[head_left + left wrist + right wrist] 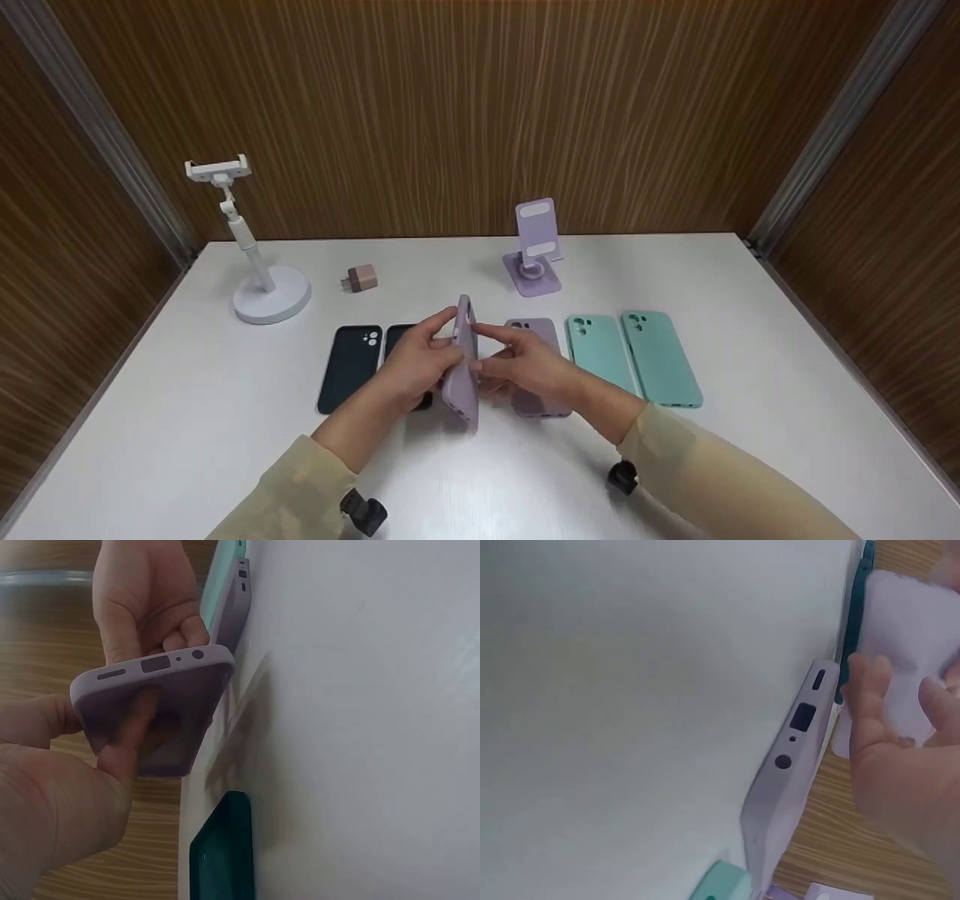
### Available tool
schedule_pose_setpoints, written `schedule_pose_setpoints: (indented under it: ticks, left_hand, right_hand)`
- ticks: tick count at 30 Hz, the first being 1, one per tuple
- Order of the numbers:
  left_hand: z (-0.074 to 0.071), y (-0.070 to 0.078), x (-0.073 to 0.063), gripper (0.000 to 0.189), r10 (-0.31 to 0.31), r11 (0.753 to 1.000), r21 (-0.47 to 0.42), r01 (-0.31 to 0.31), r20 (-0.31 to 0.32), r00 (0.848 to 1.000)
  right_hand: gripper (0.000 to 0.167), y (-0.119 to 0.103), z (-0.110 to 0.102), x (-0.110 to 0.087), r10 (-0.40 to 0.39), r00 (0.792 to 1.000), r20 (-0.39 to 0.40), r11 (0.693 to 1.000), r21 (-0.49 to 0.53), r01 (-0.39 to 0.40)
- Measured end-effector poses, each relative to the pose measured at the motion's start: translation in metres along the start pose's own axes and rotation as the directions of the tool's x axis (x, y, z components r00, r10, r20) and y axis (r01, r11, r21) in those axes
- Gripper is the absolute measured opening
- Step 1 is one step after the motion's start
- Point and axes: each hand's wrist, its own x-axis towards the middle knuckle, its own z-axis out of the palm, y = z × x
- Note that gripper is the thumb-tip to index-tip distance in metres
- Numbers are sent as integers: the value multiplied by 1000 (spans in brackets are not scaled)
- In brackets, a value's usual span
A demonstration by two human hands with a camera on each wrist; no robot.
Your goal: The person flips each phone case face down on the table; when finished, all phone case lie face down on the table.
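Sleeves [712,465] nearest camera; left hand [414,365] pinches raised lilac phone case [460,390], thumb inside; right hand [534,366], finger and thumb spread apart, touches its back.

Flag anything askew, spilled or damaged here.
Nothing stands out: no spill or damage shows. The raised lilac case is simply held in the left hand; the other cases lie in a rough row.
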Motion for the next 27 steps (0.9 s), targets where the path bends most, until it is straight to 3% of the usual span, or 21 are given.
schedule_pose_setpoints:
  ticks: [4,9,19,27]
  left_hand:
    - [2,2,-2,80,36,997,-67,-37,-6,999]
    - [0,0,-4,79,62,995,-82,-64,-29,998]
    - [-12,-11,1,68,110,988,119,-96,-115,987]
    - [-10,-17,3,67,135,966,239,-99,-140,981]
  right_hand:
    - [75,-2,1,-2,23,999,-47,1000,5,-23]
    - [75,-4,-1,-3,28,992,-120,999,-21,-31]
    - [73,-5,-4,-4,13,981,-193,995,-97,-32]
    - [80,-4,-5,-4,-22,966,-257,976,-214,-35]
